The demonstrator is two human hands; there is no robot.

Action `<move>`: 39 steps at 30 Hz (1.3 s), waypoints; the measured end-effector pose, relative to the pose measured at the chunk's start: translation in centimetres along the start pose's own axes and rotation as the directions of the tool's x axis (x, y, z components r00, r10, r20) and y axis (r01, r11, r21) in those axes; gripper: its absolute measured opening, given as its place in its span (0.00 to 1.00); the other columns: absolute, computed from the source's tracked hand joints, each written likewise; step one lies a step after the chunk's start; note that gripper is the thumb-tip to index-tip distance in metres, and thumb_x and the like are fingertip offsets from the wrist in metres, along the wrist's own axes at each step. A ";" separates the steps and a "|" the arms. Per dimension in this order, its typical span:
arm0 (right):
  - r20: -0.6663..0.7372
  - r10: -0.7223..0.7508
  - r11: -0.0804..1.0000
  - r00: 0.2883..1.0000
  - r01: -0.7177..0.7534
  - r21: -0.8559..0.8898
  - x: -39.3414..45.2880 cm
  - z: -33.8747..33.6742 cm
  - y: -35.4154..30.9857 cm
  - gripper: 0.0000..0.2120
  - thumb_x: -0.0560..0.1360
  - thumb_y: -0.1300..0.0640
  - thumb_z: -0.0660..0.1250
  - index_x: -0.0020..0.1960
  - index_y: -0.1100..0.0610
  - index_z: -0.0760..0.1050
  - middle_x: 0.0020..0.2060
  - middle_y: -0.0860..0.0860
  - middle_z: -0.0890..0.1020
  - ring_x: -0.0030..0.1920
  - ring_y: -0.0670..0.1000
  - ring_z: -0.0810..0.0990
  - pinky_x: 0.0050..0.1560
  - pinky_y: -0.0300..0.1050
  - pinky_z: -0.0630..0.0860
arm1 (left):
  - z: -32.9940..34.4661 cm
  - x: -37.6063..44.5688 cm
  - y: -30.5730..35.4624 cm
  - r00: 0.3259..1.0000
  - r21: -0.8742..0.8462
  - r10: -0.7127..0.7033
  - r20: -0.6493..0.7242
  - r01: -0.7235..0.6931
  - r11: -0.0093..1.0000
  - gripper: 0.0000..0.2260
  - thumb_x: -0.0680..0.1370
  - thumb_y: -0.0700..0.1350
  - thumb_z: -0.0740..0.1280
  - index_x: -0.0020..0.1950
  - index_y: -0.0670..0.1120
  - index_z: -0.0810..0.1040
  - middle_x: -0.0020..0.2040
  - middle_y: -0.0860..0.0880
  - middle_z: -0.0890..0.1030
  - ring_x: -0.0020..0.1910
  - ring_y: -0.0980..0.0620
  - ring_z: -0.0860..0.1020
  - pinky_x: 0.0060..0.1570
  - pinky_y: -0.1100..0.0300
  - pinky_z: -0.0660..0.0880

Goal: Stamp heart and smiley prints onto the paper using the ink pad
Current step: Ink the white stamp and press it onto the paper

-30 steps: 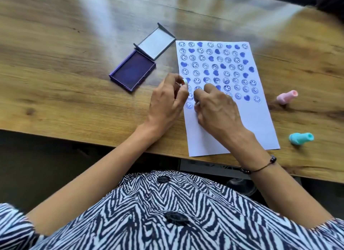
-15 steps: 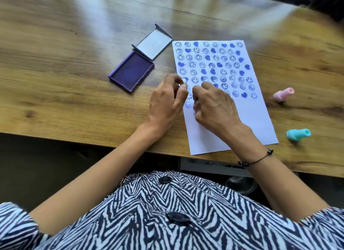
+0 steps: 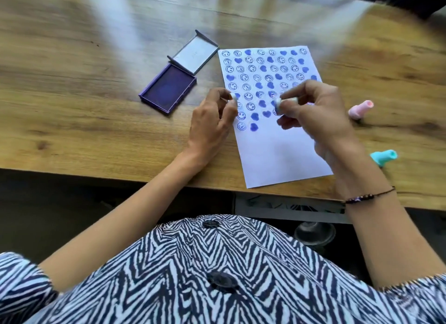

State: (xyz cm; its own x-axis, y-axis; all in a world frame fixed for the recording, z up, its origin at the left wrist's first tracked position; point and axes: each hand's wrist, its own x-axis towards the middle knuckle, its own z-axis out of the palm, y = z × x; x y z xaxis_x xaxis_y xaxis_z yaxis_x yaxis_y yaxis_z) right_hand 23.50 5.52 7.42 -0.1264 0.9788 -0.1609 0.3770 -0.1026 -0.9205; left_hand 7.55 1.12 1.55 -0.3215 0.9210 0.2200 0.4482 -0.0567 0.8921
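A white paper [image 3: 284, 152] lies on the wooden table, its upper half filled with rows of blue smiley and heart prints. My left hand [image 3: 212, 121] rests at the paper's left edge, pinching a small white stamp [image 3: 233, 97]. My right hand [image 3: 316, 114] is raised above the paper's middle, holding another small white stamp [image 3: 278, 104] sideways in its fingertips. The purple ink pad [image 3: 169, 88] lies open to the left of the paper, with its lid [image 3: 195, 52] flipped back.
A pink stamp [image 3: 360, 109] and a teal stamp [image 3: 383, 157] lie on the table to the right of the paper. The table's front edge [image 3: 120, 176] runs just below the paper's bottom corner.
My right hand has lifted off the paper and moved right with its stamp, uncovering a fresh heart print beside the lowest smiley. My left hand stayed at the paper's left edge.
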 end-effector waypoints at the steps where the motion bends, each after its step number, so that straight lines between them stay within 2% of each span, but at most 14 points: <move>1: 0.020 0.031 0.998 0.999 -0.032 0.056 -0.2 0.0 0.0 0.08 0.68 0.67 0.69 0.37 0.56 0.75 0.29 0.52 0.80 0.24 0.48 0.79 0.31 0.42 0.79 | -0.2 -0.1 0.1 1.000 -0.028 0.002 0.008 -0.002 1.000 0.12 0.76 0.46 0.59 0.54 0.39 0.72 0.44 0.39 0.83 0.43 0.42 0.80 0.46 0.51 0.74; 5: 0.089 0.100 0.942 0.991 -0.123 0.313 -1.2 0.5 0.1 0.07 0.70 0.68 0.68 0.38 0.57 0.75 0.26 0.50 0.80 0.26 0.49 0.79 0.31 0.40 0.79 | -0.6 -0.8 0.2 0.989 -0.171 0.007 0.150 0.019 0.985 0.12 0.75 0.45 0.61 0.56 0.40 0.73 0.47 0.45 0.80 0.45 0.48 0.79 0.49 0.53 0.75; 7: 0.120 0.078 0.917 0.990 -0.118 0.380 -1.7 0.9 0.1 0.06 0.70 0.67 0.68 0.38 0.57 0.76 0.26 0.50 0.81 0.27 0.49 0.80 0.33 0.40 0.79 | -0.6 -1.1 0.0 0.977 -0.241 -0.022 0.212 0.074 0.968 0.11 0.76 0.44 0.63 0.56 0.42 0.74 0.47 0.49 0.79 0.45 0.57 0.78 0.48 0.62 0.75; 10: 0.111 0.027 0.927 0.993 -0.066 0.369 -2.3 1.2 0.0 0.06 0.70 0.67 0.68 0.40 0.58 0.77 0.29 0.51 0.81 0.28 0.49 0.80 0.35 0.40 0.79 | -0.3 -1.3 0.2 0.962 -0.334 -0.027 0.270 0.120 0.935 0.08 0.75 0.42 0.64 0.54 0.45 0.76 0.44 0.54 0.79 0.41 0.65 0.76 0.45 0.70 0.73; 16: 0.041 -0.020 0.952 0.999 0.007 0.307 -3.0 0.9 0.7 0.06 0.69 0.67 0.69 0.40 0.57 0.77 0.32 0.53 0.79 0.28 0.47 0.78 0.35 0.40 0.78 | 0.5 -1.3 1.5 0.942 -0.400 0.031 0.335 0.112 0.910 0.07 0.74 0.42 0.65 0.48 0.54 0.76 0.41 0.58 0.80 0.37 0.66 0.77 0.41 0.73 0.72; 19: -0.014 -0.027 0.956 1.000 0.030 0.291 -3.3 0.4 1.3 0.06 0.68 0.67 0.70 0.40 0.57 0.78 0.30 0.50 0.80 0.28 0.47 0.78 0.34 0.38 0.77 | 1.0 -1.2 1.8 0.930 -0.405 0.039 0.365 0.120 0.907 0.06 0.73 0.42 0.66 0.49 0.51 0.77 0.40 0.58 0.80 0.38 0.66 0.78 0.41 0.72 0.72; 24: -0.114 -0.083 0.964 0.990 0.109 0.242 -4.1 -0.7 2.2 0.07 0.68 0.65 0.71 0.38 0.54 0.78 0.26 0.44 0.81 0.27 0.46 0.79 0.33 0.36 0.76 | 2.4 -1.0 2.7 0.899 -0.379 0.005 0.438 0.180 0.908 0.05 0.71 0.47 0.67 0.46 0.52 0.79 0.37 0.56 0.81 0.37 0.59 0.76 0.41 0.63 0.74; 29: -0.222 -0.066 0.958 0.973 0.124 0.260 -4.7 -1.6 3.0 0.05 0.67 0.62 0.72 0.37 0.54 0.77 0.28 0.45 0.81 0.28 0.46 0.79 0.32 0.37 0.77 | 3.9 -1.1 3.8 0.869 -0.355 0.042 0.494 0.157 0.921 0.04 0.73 0.46 0.65 0.44 0.53 0.78 0.37 0.53 0.80 0.37 0.57 0.75 0.41 0.62 0.74; 31: -0.262 -0.038 0.959 0.964 0.109 0.260 -4.6 -2.3 3.1 0.05 0.68 0.64 0.71 0.38 0.56 0.77 0.30 0.48 0.80 0.27 0.45 0.78 0.31 0.36 0.76 | 4.8 -1.0 4.2 0.861 -0.323 0.062 0.505 0.121 0.939 0.05 0.74 0.46 0.64 0.46 0.49 0.79 0.37 0.49 0.80 0.38 0.55 0.76 0.42 0.55 0.75; 33: -0.282 -0.033 0.986 0.959 0.077 0.145 -4.2 -3.6 3.1 0.05 0.68 0.64 0.72 0.37 0.57 0.77 0.30 0.54 0.78 0.28 0.47 0.76 0.33 0.37 0.75 | 6.0 -0.7 4.8 0.844 -0.264 0.069 0.532 0.087 0.961 0.07 0.75 0.44 0.64 0.50 0.43 0.79 0.41 0.40 0.81 0.40 0.45 0.77 0.46 0.46 0.75; 35: -0.302 -0.075 0.993 0.950 0.042 -0.113 -3.3 -5.5 3.0 0.04 0.67 0.63 0.72 0.38 0.57 0.78 0.31 0.56 0.78 0.32 0.50 0.76 0.43 0.41 0.74 | 7.7 -0.1 5.7 0.829 -0.207 0.058 0.556 0.071 0.976 0.08 0.76 0.42 0.63 0.52 0.43 0.79 0.45 0.37 0.82 0.41 0.44 0.77 0.47 0.48 0.75; 37: -0.340 -0.172 0.902 0.925 0.009 -0.431 -2.1 -7.4 3.1 0.03 0.66 0.62 0.69 0.40 0.58 0.79 0.34 0.53 0.80 0.38 0.54 0.77 0.48 0.44 0.74 | 9.2 0.4 6.5 0.832 -0.183 0.012 0.555 0.107 0.977 0.10 0.76 0.41 0.62 0.53 0.43 0.79 0.45 0.41 0.82 0.40 0.50 0.76 0.50 0.51 0.75; 39: -0.320 -0.233 0.716 0.918 -0.061 -0.695 -0.9 -8.8 3.7 0.08 0.68 0.63 0.64 0.44 0.57 0.79 0.42 0.53 0.83 0.48 0.58 0.77 0.49 0.49 0.74 | 10.2 0.7 7.0 0.831 -0.190 -0.034 0.555 0.167 0.968 0.10 0.75 0.41 0.61 0.54 0.43 0.79 0.43 0.43 0.81 0.38 0.52 0.75 0.52 0.50 0.75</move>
State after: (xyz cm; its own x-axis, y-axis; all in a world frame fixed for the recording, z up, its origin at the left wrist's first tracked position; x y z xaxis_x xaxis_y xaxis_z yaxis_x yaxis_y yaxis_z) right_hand 33.13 5.81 7.30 0.0899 0.9794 0.1808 0.9155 -0.0098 -0.4022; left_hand 19.00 5.28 3.95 0.1803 0.9814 -0.0666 0.2219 0.0254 0.9747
